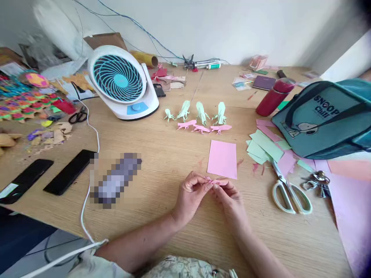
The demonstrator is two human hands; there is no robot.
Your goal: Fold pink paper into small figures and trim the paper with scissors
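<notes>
A small folded piece of pink paper [216, 182] is pinched between the thumbs and fingertips of my left hand [193, 195] and my right hand [231, 202]. Both hands are closed on it, and the fingers cover most of its shape. Just beyond them a flat pink paper sheet [222, 158] lies on the wooden table [162, 154]. Farther back stand several pale green folded paper figures [202, 112] in a row. Pink folded paper figures [201, 128] sit in front of those.
On the right are scissors [291, 193], keys [319, 181], green paper strips [265, 144], a teal bag [324, 119] and a red bottle [274, 96]. To the left stand a white fan [118, 77] and a black phone [71, 172]; a white cable [84, 208] crosses the table there.
</notes>
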